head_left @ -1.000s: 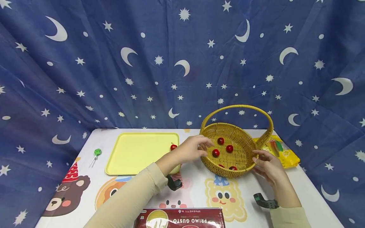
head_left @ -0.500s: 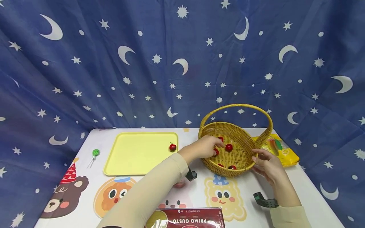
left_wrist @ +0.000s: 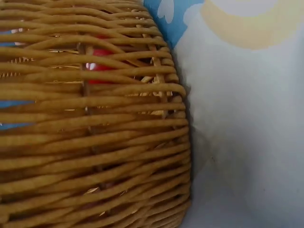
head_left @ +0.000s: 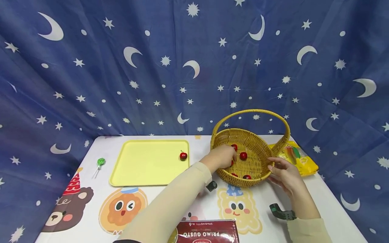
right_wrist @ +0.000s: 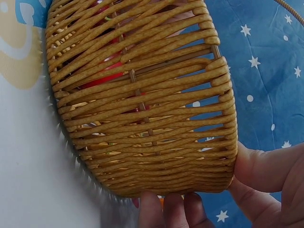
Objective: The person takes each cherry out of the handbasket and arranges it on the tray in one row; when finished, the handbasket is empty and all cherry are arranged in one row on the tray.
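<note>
A wicker basket (head_left: 258, 133) with a tall handle stands at the right of the table with several red cherries inside, such as one cherry (head_left: 243, 156) near its middle. My left hand (head_left: 222, 156) reaches in over the left rim, its fingers curled down around a cherry (head_left: 232, 163) that they partly cover. The left wrist view shows only the woven wall (left_wrist: 95, 142), not the fingers. With thumb and fingers my right hand (head_left: 285, 175) grips the basket's right rim; the right wrist view has this hand (right_wrist: 266, 185) at the basket's edge.
Left of the basket lies a yellow tray (head_left: 149, 162) bearing one stemmed cherry (head_left: 183, 156). A green lollipop (head_left: 100, 162) is at the far left. A red spaghetti box (head_left: 209, 231) lies at the front edge, and a yellow packet (head_left: 299, 158) behind the right hand.
My left hand has moved right, from the basket's left rim into it, and its fingers have closed down on a cherry. The right hand has stayed on the rim.
</note>
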The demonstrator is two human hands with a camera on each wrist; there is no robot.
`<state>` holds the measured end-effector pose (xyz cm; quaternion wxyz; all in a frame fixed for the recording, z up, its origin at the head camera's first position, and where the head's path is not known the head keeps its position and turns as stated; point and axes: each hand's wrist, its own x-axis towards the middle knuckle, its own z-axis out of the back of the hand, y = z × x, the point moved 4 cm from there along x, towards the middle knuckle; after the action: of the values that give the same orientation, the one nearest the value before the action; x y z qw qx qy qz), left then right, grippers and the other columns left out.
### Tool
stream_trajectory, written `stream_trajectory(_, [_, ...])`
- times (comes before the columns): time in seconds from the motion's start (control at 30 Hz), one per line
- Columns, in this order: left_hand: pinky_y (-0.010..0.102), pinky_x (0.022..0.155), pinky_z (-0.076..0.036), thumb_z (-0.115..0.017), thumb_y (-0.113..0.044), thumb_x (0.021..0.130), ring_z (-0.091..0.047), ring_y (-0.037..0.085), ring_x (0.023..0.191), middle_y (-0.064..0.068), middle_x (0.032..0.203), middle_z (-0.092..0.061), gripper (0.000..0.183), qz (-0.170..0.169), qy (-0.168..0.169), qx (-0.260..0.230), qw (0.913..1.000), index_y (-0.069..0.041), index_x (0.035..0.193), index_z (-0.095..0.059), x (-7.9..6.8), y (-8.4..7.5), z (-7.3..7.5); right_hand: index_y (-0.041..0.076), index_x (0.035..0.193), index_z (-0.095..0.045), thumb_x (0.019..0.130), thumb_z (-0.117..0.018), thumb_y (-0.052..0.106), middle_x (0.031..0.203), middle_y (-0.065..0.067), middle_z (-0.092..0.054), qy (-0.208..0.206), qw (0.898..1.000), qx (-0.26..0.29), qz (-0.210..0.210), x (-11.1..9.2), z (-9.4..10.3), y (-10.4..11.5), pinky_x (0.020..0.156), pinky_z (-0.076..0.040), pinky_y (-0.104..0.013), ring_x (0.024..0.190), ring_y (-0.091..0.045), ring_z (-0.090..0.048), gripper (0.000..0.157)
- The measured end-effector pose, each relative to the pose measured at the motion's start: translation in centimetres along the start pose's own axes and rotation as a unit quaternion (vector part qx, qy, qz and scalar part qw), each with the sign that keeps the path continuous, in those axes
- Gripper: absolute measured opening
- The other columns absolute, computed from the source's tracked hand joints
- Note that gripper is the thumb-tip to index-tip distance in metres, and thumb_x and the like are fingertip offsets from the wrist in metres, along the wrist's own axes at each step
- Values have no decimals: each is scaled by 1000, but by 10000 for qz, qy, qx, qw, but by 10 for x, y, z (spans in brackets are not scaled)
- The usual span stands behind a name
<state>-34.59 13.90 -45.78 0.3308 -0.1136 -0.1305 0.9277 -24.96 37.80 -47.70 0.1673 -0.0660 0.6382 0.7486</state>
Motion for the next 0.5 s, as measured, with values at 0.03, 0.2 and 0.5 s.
stream_trajectory(0.03, [27, 103, -56, -66, -3, 99, -70, 12, 121, -7, 126, -77, 33, -3, -30, 8, 10000, -24, 117, -83, 0, 0, 2, 31, 132, -71, 105, -69, 13, 117, 1, -48, -9, 10000, -6, 26, 0, 0, 2, 89, -65, -31, 96, -8, -66, 32])
stream_trajectory(0.2, [27, 99, -56, -75, -5, 96, -67, 16, 116, -2, 122, -76, 27, -316, -533, -340, 9975, -19, 118, -82, -1, 4, 11, 24, 138, -68, 105, -69, 13, 113, 0, -49, -55, 9997, -131, 186, 0, -2, 7, 89, -65, -32, 93, -7, -67, 35])
stream_trajectory(0.5, [22, 90, -54, -85, -9, 92, -68, 15, 110, -4, 114, -68, 30, -625, -1276, -1964, 9702, -20, 119, -81, -30, 10, 23, 11, 150, -59, 106, -68, 14, 113, -1, -51, -230, 9987, -440, 127, -2, 0, 1, 88, -65, -32, 94, -10, -64, 46])
